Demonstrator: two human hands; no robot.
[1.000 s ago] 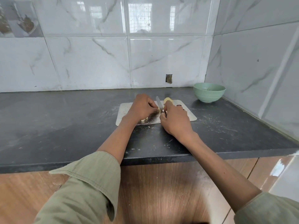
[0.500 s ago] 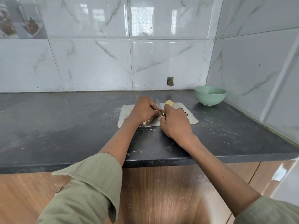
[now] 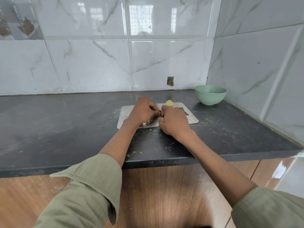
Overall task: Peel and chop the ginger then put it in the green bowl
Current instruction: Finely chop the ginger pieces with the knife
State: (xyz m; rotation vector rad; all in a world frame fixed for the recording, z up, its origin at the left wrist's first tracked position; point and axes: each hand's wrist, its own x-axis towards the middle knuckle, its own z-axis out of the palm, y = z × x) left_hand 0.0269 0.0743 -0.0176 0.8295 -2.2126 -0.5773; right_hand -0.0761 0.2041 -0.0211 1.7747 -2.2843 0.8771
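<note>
Working ginger on the board, both hands close together.
Left hand curls over pale pieces; right hand grips a knife, fingers curled. A peeled chunk lies at 12 o'clock; bowl at 2 o'clock.

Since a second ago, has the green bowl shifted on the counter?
No. The green bowl sits in the same corner spot, right of the wall hole; only the camera moved.

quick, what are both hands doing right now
Left hand: fingers curled down on the cutting board, what they hold is hidden.
Right hand: curled round the knife handle.
</note>
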